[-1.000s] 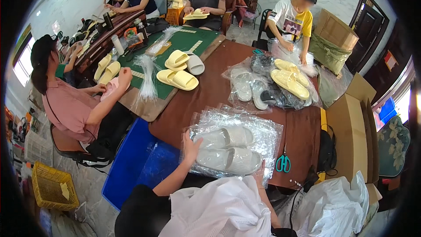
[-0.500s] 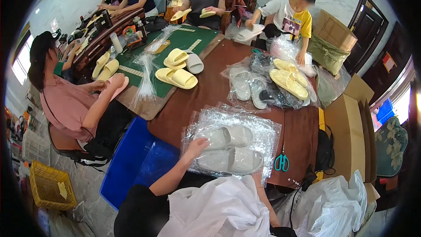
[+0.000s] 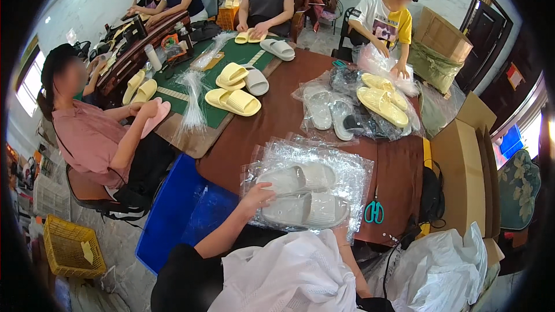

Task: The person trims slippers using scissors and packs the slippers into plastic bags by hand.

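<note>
A pair of light grey slippers [image 3: 299,211] lies side by side on a stack of clear plastic bags [image 3: 354,169], with shiny film around them. My left hand [image 3: 257,197] grips the heel ends at their left side, its fingers bent over the near edge. My right hand [image 3: 342,232] is at the right end of the nearer slipper, mostly hidden by the slipper, film and white cloth, so its fingers do not show. Teal-handled scissors [image 3: 374,212] lie to the right of the bags.
A blue bin [image 3: 173,214] stands left of my lap, an open cardboard box [image 3: 457,179] to the right. Bagged grey and yellow slippers [image 3: 381,107] are piled at the table's far right. Loose yellow slippers [image 3: 234,101] lie on the green mat. Co-workers sit around the table.
The co-worker at far right has put down a grey pair near the mat's far edge and now handles plastic bags. Another has lowered yellow slippers onto the mat. My hands barely moved.
</note>
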{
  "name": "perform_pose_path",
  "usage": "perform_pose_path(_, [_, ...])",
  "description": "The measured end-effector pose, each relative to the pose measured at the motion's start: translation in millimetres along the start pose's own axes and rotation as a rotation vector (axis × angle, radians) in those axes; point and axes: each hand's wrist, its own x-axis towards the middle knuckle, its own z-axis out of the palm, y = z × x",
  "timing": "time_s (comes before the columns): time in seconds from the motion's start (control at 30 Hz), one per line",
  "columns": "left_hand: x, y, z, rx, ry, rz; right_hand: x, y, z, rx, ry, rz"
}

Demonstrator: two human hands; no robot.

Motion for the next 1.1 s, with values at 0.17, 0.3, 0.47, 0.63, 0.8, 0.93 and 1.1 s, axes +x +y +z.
perform_pose_path(0.17, [-14, 13, 16, 0.008, -0.048, -0.001, -1, 0, 0, -0.111, -0.027, -0.014])
perform_pose_path(0.3, [-17, 30, 17, -0.054, -0.009, 0.248, -2, -7, -5, 0.188, 0.084, 0.012])
perform_pose_path(0.47, [-41, 65, 15, -0.243, -0.079, 0.390, 4, 6, 9, -0.133, 0.012, -0.014])
perform_pose_path(0.63, [-20, 30, -36, -0.382, -0.061, 0.217, 0, 12, 23, 0.239, 0.108, 0.093])
perform_pose_path(0.8, [-29, 48, -16, 0.021, -0.522, -0.191, -7, -12, -6, 0.203, 0.118, 0.041])
perform_pose_path(0.93, [-9, 51, 8, 0.261, -0.570, 0.003, -5, 10, 11, -0.286, 0.115, -0.159])
perform_pose_path(1.1, [44, 32, 22, 0.923, -0.565, 0.476, 5, 20, 23, -0.294, 0.067, -0.054])
